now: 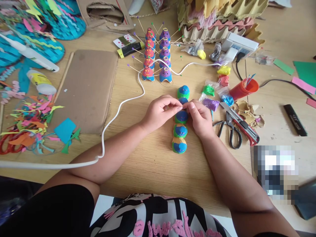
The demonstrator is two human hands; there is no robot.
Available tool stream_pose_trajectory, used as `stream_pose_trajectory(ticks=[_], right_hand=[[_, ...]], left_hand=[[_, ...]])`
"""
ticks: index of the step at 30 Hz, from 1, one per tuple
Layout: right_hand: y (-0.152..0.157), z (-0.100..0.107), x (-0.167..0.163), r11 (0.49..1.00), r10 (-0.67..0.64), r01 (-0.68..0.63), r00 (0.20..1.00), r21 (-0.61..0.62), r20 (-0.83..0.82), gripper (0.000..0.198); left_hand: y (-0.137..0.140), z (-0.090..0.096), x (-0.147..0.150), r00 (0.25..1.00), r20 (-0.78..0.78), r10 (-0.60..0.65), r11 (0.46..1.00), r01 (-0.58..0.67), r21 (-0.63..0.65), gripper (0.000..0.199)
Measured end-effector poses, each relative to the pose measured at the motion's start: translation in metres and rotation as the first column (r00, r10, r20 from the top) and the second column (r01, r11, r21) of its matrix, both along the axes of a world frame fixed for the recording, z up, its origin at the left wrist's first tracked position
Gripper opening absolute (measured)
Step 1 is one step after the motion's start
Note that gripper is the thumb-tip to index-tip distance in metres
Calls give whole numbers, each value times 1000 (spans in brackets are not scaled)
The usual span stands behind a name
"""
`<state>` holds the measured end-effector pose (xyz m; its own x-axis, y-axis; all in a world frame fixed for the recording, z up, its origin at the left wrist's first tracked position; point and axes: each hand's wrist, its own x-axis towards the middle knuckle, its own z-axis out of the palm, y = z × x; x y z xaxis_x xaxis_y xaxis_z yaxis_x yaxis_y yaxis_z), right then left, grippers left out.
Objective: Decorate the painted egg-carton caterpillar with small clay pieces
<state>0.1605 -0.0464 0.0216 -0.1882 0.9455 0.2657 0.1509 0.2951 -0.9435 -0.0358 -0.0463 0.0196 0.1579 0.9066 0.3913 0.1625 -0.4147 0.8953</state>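
Observation:
A strip of painted egg-carton cups (pixel 180 131), blue on top and green below with small face marks, lies lengthwise before me. Above its second cup, my left hand (pixel 161 110) and my right hand (pixel 199 118) meet fingertip to fingertip. Both are closed in a pinch, with thumbs against forefingers. Whatever sits between the fingertips is too small to make out. My fingers partly cover the second and third cups. Beyond them stand two finished-looking rows of cups, one red and blue (pixel 148 52), the other purple and blue (pixel 165 52), with bead-tipped sticks poking out.
Right of my hand lie scissors (pixel 230 126), a box cutter (pixel 243 126), bagged purple clay (pixel 211 104) and an orange cup (pixel 244 89). A white cable (pixel 120 107) crosses the table on the left, near cardboard (pixel 84 89) and paper scraps (pixel 29 115). Egg cartons (pixel 219 19) are stacked behind.

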Motion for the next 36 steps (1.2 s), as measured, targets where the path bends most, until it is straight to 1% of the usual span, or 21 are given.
stream_pose_trajectory(ticks=[4, 8, 13, 15, 18, 20, 25, 31, 36], right_hand=[[-1, -2, -2, 997, -31, 27, 998, -68, -58, 49], [-1, -4, -5, 995, -36, 28, 996, -95, -82, 51], [-2, -5, -6, 996, -35, 29, 997, -88, -68, 54], [-2, -5, -5, 995, -69, 66, 997, -72, -40, 53], [-2, -5, -2, 989, -150, 150, 987, -10, 50, 49], [-1, -5, 0, 985, -170, 170, 981, 7, 94, 47], [2, -6, 4, 987, -143, 149, 985, -61, 93, 44], [3, -6, 6, 983, -138, 149, 985, -105, 100, 46], [4, -3, 5, 975, -138, 147, 988, -164, 68, 46]], left_hand=[[1, 0, 0, 999, 13, 29, 999, -29, -26, 17], [1, -1, 0, 1000, 9, 28, 999, -28, -30, 21], [1, -3, 0, 999, 32, 12, 998, -9, -65, 17], [2, -5, -1, 999, 41, 24, 996, -21, -85, 17], [5, -9, -3, 999, 18, 45, 994, -43, -99, 17], [7, -10, -4, 999, -1, 46, 994, -46, -102, 18], [9, -12, -6, 999, -27, 29, 992, -32, -126, 21], [10, -12, -5, 1000, 3, 8, 994, -8, -105, 21], [10, -9, -5, 999, -35, -1, 991, -4, -135, 20]])
